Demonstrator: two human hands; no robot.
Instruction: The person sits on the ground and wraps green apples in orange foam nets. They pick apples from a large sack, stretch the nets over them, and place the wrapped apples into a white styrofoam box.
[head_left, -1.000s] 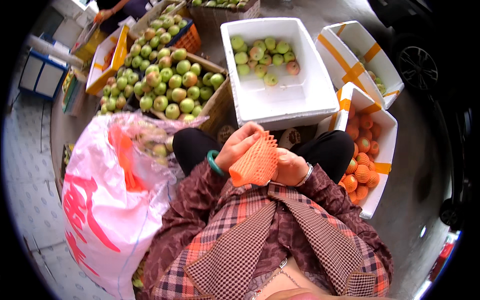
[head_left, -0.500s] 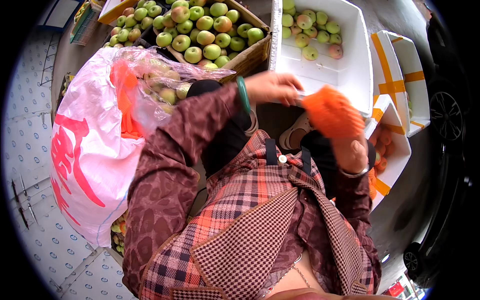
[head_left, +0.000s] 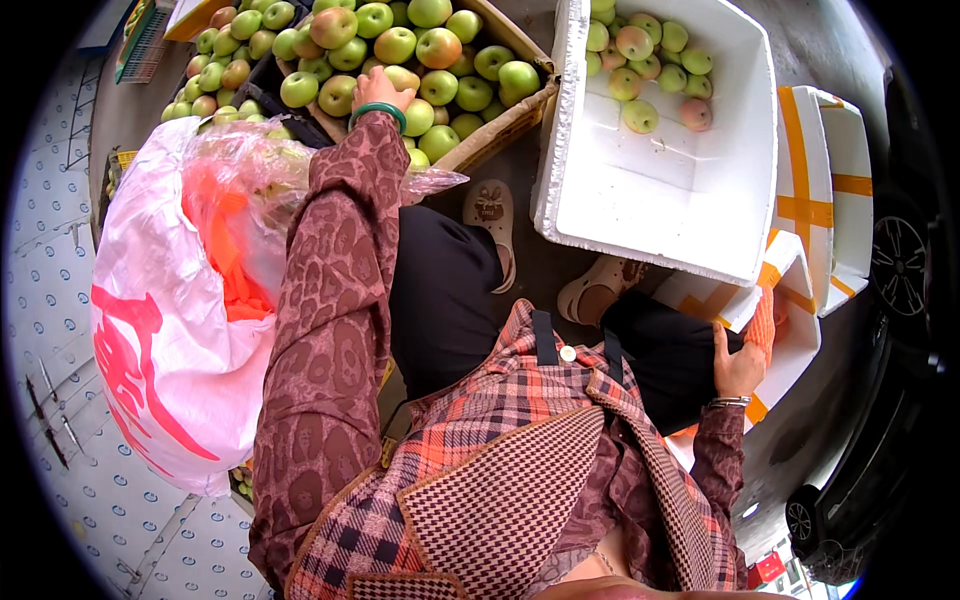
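My left hand (head_left: 384,93), with a green bangle at the wrist, is down among the green and reddish apples (head_left: 438,48) in a cardboard box (head_left: 510,125). Its fingers curl over an apple (head_left: 403,78), partly hiding it. At the right, my right hand (head_left: 739,365) is closed on an orange ribbed foam net sleeve (head_left: 762,322). The thumb shows on the near side; whatever is inside the sleeve is hidden. This hand is at the rim of a white foam box with orange tape (head_left: 797,350).
A large white foam box (head_left: 660,205) holds several apples at its far end. More taped foam boxes (head_left: 850,215) stand to its right. A pink-white sack (head_left: 170,370) with orange material (head_left: 235,265) inside lies left. Beyond the boxes is a dark car (head_left: 900,400).
My hands have parted. The left went from beside the orange sleeve up and left to the apples. The right moved down and right with the sleeve to the taped foam box.
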